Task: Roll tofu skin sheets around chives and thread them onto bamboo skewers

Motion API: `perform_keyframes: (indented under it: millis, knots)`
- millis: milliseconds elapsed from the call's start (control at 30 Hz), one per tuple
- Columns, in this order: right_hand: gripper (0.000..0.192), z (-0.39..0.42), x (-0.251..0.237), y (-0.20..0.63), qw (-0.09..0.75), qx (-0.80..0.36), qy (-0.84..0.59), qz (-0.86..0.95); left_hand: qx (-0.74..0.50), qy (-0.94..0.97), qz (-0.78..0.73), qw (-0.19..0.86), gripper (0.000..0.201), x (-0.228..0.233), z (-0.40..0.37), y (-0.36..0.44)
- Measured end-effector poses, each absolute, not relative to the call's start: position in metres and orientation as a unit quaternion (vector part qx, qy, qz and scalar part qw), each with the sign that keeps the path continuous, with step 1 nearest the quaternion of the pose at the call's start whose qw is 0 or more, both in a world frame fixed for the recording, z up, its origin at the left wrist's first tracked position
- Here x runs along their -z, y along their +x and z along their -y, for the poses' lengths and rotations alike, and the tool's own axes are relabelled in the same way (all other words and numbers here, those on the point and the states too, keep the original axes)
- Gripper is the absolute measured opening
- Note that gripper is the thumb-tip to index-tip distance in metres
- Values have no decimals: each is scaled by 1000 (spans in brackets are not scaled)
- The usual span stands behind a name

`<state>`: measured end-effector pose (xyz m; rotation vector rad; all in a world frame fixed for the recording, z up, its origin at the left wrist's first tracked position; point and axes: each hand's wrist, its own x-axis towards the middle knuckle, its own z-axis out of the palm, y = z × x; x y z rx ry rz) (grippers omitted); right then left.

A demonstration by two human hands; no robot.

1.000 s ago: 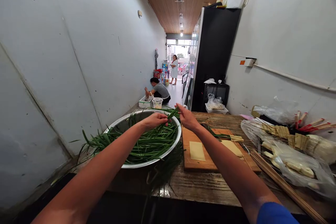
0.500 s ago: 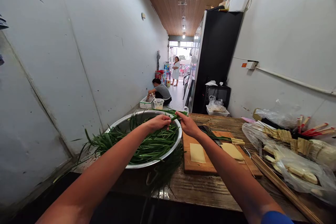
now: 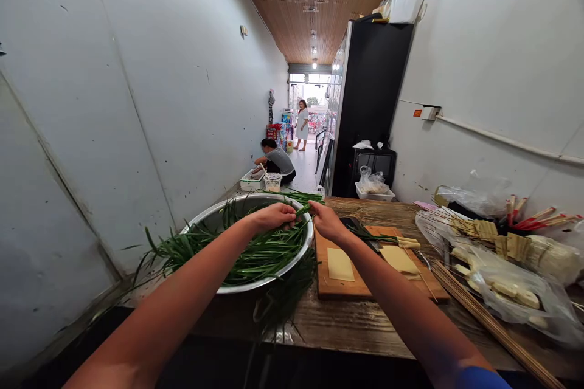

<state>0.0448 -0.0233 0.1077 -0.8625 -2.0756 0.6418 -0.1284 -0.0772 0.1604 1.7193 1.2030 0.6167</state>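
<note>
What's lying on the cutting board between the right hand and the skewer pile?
In the head view, two pale yellow sheets and a few skewered rolls lie on the cutting board between the right hand and the skewer pile.

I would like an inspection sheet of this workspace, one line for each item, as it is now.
Surface: worn wooden table.
Job's things: green chives in a metal basin; some hang over its rim.
Clutter: cutting board with pale sheets; bamboo skewers; plastic bags.
Hands: left hand and right hand both pinch chive stalks above the basin.
Cables: nothing seen.
Surroundings: black fridge; a crouching person and a standing person farther off.
</note>
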Motion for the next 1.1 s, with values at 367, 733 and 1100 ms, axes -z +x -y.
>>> perform_keyframes:
  millis: [367, 733, 1100]
  knots:
    - [27, 54, -134, 59, 266, 94, -265, 922, -224, 720, -484, 443, 30, -163, 79, -122]
    - [22, 54, -149, 74, 144, 181, -312, 921, -238, 724, -524, 380, 31, -160, 75, -128]
    - [27, 65, -169, 78, 95, 104, -376, 916, -194, 801, -505, 256, 19, -168, 70, -80]
